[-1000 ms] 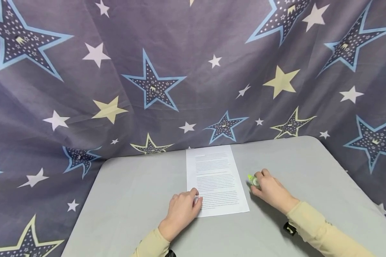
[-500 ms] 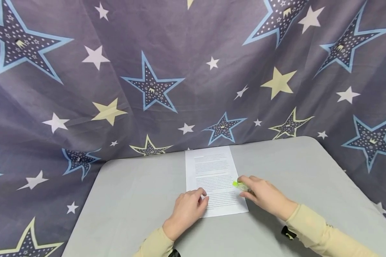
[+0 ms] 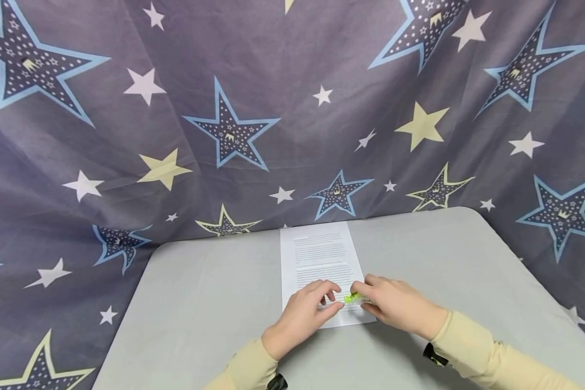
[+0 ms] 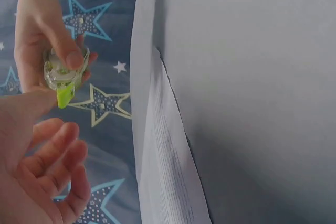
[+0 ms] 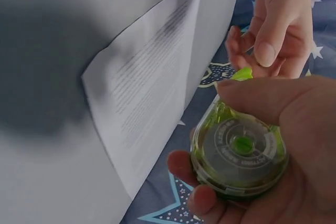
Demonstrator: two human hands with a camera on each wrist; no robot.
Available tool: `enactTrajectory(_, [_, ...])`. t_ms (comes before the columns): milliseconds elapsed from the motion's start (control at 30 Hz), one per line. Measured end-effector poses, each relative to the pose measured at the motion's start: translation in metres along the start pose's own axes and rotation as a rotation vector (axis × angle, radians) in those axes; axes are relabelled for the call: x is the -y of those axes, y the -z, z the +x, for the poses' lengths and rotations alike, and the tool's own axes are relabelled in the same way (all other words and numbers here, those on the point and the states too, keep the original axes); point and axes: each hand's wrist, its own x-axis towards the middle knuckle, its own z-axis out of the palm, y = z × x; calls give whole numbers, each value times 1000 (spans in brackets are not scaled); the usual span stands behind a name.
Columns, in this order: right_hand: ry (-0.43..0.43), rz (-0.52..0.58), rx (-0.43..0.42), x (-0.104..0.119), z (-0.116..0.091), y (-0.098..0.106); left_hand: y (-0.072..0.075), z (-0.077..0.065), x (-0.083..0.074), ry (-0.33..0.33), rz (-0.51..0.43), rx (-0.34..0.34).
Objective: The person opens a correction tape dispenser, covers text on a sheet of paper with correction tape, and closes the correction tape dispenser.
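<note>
Clear plastic and green, the tape dispenser [image 5: 239, 153] we see is clasped in the person's right grip [image 3: 395, 304], over the lower part of a printed sheet [image 3: 320, 252]. The left grip [image 3: 303, 315] is released, fingers loosely bent near the dispenser's tip; around the sheet we see a grey desk [image 3: 200, 319], a starry curtain [image 3: 278, 38] behind.

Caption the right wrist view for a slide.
Right hand gripping a clear, round, green-tipped dispenser; left hand beyond, printed sheet at picture left.
</note>
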Motion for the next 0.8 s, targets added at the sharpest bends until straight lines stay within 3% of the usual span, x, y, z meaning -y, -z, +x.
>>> enactTrajectory(133, [19,11,-8,5,2,2,-2,3,-2,-49,-51,-1])
enactTrajectory(300, [32,43,-8,6,6,8,-3,4,-1,-49,-103,-5])
enactTrajectory(633, [0,281,87,0,7,21,0,3,-1,-53,-181,38])
enactTrajectory(800, [-2,357,108,-1,8,18,-2,4,-2,-30,-276,70])
